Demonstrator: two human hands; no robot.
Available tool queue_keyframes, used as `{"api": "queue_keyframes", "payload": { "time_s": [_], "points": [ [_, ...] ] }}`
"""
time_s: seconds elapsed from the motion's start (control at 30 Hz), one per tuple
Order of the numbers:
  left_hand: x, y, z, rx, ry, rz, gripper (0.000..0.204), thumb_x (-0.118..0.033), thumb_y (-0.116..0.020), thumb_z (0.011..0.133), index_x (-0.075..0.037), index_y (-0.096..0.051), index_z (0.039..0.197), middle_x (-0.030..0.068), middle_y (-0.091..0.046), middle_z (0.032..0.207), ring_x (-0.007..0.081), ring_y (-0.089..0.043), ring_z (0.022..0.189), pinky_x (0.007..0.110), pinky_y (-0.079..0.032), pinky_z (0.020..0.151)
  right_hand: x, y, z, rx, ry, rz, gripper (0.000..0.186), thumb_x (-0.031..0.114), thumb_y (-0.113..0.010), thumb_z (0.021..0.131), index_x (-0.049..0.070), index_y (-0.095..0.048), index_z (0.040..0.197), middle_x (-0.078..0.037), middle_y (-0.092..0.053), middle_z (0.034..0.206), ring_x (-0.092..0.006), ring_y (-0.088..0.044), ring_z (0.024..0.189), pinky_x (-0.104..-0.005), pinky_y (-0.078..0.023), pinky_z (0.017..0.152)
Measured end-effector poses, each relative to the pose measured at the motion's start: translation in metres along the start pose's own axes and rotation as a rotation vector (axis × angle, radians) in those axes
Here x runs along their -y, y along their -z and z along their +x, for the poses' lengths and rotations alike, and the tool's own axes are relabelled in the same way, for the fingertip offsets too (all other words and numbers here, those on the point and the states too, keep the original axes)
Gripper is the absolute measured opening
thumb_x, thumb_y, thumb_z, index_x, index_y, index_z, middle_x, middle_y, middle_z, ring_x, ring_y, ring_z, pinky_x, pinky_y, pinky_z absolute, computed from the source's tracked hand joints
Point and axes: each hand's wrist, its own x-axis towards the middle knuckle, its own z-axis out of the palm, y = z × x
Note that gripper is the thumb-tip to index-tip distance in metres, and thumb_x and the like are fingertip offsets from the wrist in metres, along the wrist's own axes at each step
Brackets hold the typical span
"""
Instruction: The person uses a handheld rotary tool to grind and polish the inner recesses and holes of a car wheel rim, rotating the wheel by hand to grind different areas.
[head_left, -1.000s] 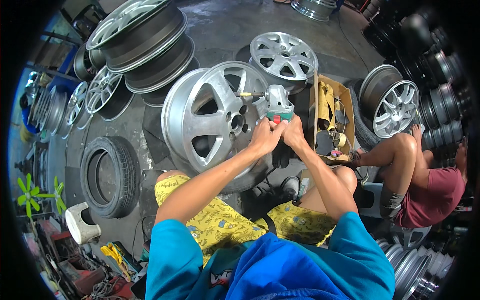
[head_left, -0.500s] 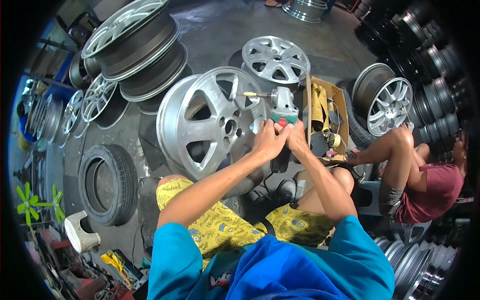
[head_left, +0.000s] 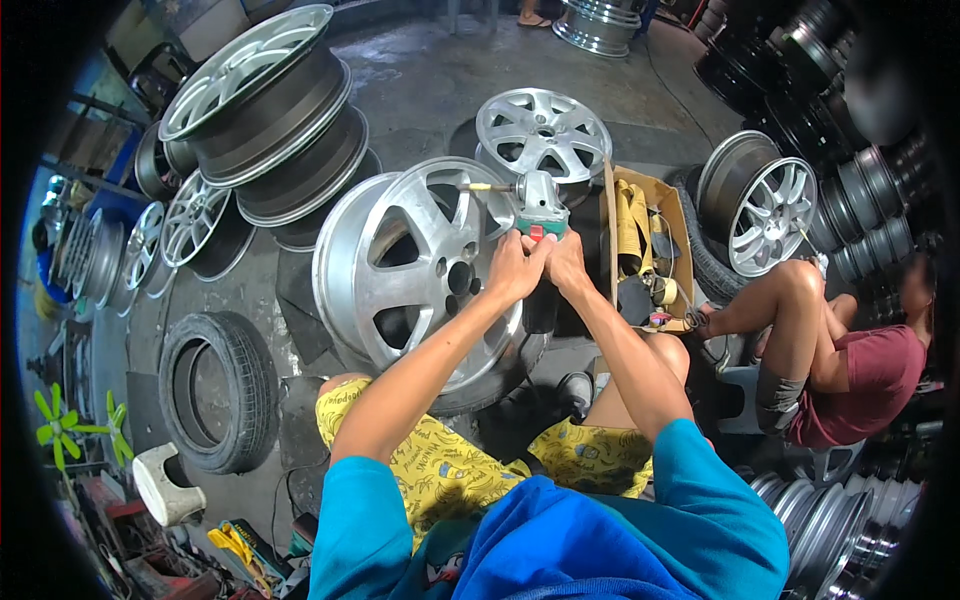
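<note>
Grinder (head_left: 540,205) gripped by my left hand (head_left: 513,268) and right hand (head_left: 566,264) against alloy wheel (head_left: 420,265); its handle hidden under both fists.

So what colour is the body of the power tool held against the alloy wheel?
Green and grey, with a red switch; clearest in the head view: handheld power tool.

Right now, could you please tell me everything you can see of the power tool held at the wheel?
The power tool is a small handheld grinder with a grey metal-looking head and a green body with a red spot. A thin shaft with a yellowish tip points left over the silver wheel, which leans tilted. The left hand and right hand grip its rear end together. Whether it is running cannot be told.
</note>
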Motion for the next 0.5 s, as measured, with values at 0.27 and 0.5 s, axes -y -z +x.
{"api": "queue_keyframes", "payload": {
  "time_s": [0.27,0.5],
  "points": [
    [-0.015,-0.007,-0.036,-0.036,0.028,0.034,0.068,-0.056,-0.061,0.093,0.011,-0.056,0.103,0.0351,-0.06,0.113,0.0496,-0.059,0.108,0.052,-0.046,0.095,-0.008,0.013,-0.018,0.053,-0.042,-0.046,0.049,0.024,-0.087,0.076,-0.003,-0.067,0.112,-0.011,-0.074,0.099,-0.0183,-0.068,0.088,-0.0347,-0.054,0.08],
    [0.003,-0.002,0.007,-0.139,-0.114,0.088,0.055,-0.049,-0.068,0.092,0.005,-0.06,0.082,0.0216,-0.067,0.084,0.0333,-0.064,0.084,0.043,-0.049,0.08,-0.008,-0.004,0.01,-0.051,0.022,-0.009,0.06,0.037,-0.088,0.071,-0.003,-0.069,0.112,-0.017,-0.075,0.098,-0.0257,-0.073,0.089,-0.0384,-0.055,0.081]
  ]
}}
